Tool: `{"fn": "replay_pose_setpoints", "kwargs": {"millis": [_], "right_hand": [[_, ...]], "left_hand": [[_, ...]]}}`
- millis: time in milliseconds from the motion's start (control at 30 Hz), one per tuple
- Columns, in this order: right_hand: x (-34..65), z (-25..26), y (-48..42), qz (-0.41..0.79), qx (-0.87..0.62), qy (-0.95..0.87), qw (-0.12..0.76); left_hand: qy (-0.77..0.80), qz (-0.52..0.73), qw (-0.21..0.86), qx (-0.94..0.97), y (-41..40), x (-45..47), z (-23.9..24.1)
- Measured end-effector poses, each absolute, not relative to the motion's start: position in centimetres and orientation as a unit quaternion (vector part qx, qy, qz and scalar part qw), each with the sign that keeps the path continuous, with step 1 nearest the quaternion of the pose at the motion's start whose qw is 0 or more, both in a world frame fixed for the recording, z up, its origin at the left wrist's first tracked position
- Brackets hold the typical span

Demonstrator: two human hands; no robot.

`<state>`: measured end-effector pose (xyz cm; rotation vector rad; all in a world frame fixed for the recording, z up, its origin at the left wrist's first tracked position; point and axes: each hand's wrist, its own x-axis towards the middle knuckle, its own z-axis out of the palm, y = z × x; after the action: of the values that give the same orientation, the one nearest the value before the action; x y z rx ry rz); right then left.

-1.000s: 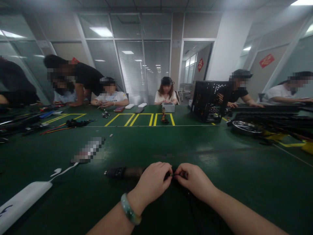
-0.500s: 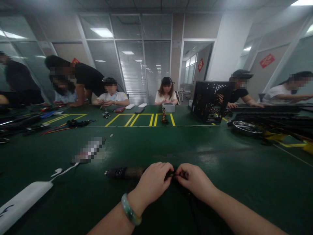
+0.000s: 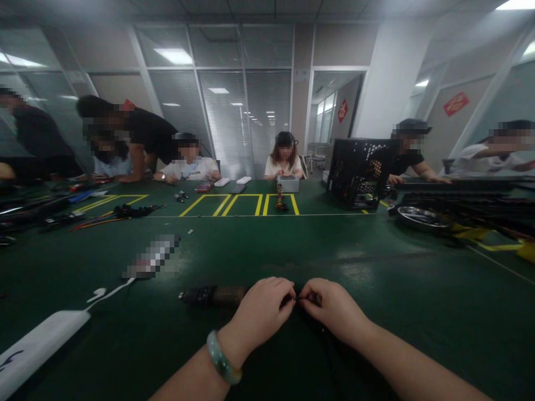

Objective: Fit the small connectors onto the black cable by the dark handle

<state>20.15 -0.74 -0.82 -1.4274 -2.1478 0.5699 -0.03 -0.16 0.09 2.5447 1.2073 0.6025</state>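
Observation:
My left hand (image 3: 266,306), with a green bangle (image 3: 223,357) at the wrist, is closed in a pinch at the middle front of the table. Facing it, my right hand (image 3: 332,309) pinches too. Their fingertips nearly meet over a small dark piece (image 3: 297,298), too small and shaded to name. A dark power drill (image 3: 215,296) lies on its side just left of my hands, its rear part hidden behind the left one. Below the right fingers a black part (image 3: 322,329) runs towards me, barely visible against the dark table.
A white power strip (image 3: 45,348) and a blurred phone-like item (image 3: 154,256) lie at left on the green table (image 3: 251,245). Cables (image 3: 134,210) sit farther back. A black computer case (image 3: 359,172) and a round metal dish (image 3: 422,216) stand at right. Several people sit opposite.
My hands stay almost in place, with the small piece between the fingertips showing slightly less. Across the table, a person at left has parted their hands; the one at far right has shifted an arm.

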Motion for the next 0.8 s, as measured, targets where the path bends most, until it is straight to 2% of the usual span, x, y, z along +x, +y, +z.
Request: {"fn": "replay_pose_setpoints", "kwargs": {"millis": [800], "right_hand": [[20.15,-0.15,-0.73,0.156,-0.509,-0.821,0.207]], "left_hand": [[0.43,0.183,0.119,0.876,-0.33,0.1,0.41]]}}
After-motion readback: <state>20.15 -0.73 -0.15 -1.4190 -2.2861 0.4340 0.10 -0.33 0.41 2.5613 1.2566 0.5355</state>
